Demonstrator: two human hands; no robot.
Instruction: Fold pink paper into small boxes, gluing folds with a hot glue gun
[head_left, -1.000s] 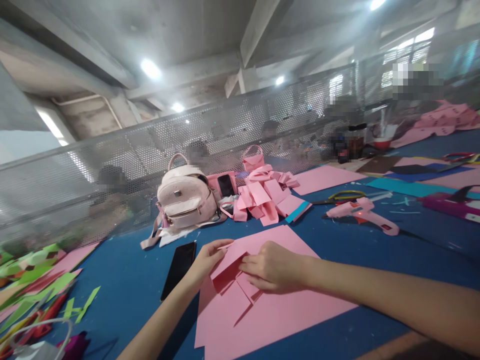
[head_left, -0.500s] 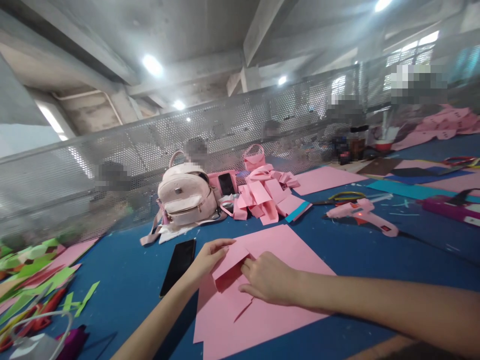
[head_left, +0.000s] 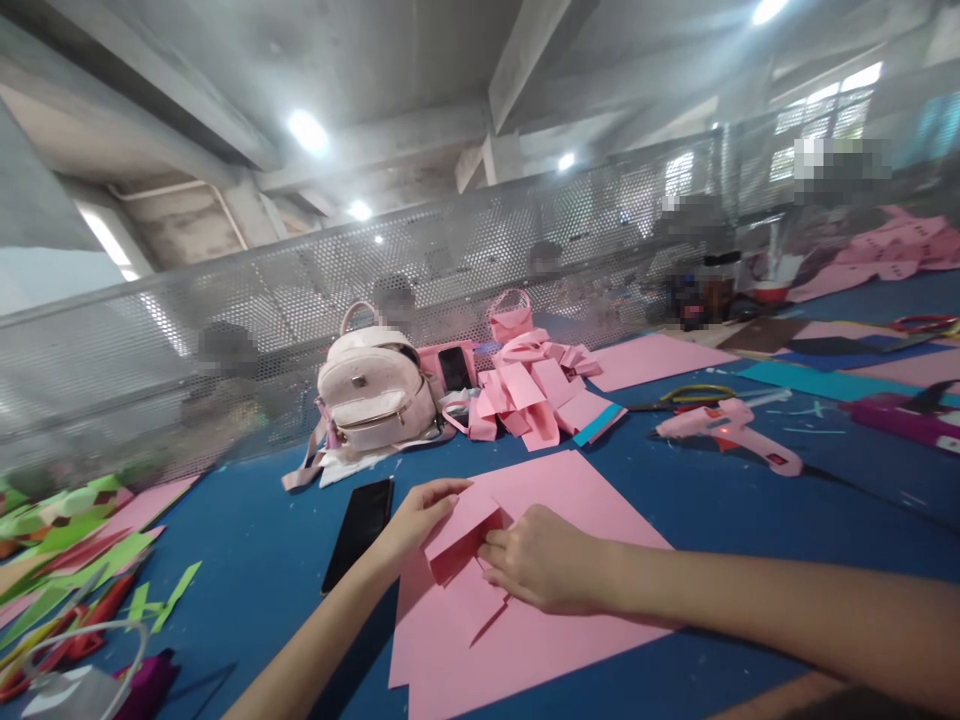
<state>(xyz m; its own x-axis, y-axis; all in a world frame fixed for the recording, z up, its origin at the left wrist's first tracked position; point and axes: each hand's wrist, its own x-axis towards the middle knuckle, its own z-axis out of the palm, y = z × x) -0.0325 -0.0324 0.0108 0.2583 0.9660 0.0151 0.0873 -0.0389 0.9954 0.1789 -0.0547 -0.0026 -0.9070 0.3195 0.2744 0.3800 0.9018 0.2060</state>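
A folded pink paper piece (head_left: 459, 528), with an opening facing me, lies on larger pink paper sheets (head_left: 585, 500). My left hand (head_left: 426, 512) grips its far left edge, fingers over the top and thumb against the side. On the right, my right hand (head_left: 546, 562) is closed, its bent fingers pinching the piece's lower right flap beside the opening. The tips of those fingers are partly hidden by the paper. Just left of my left wrist lies a black phone (head_left: 360, 530).
Behind the sheets stand a pale pink backpack (head_left: 371, 390) and a heap of folded pink paper (head_left: 525, 390). A pink glue gun (head_left: 731, 430) and scissors (head_left: 694, 398) lie right. Green paper scraps (head_left: 176, 595) and a white charger (head_left: 75, 690) are left. A perforated metal screen (head_left: 442, 250) runs behind.
My right fingers have drawn slightly out of the folded piece's opening, down and toward me, so more of the inside shows. My left hand keeps its place.
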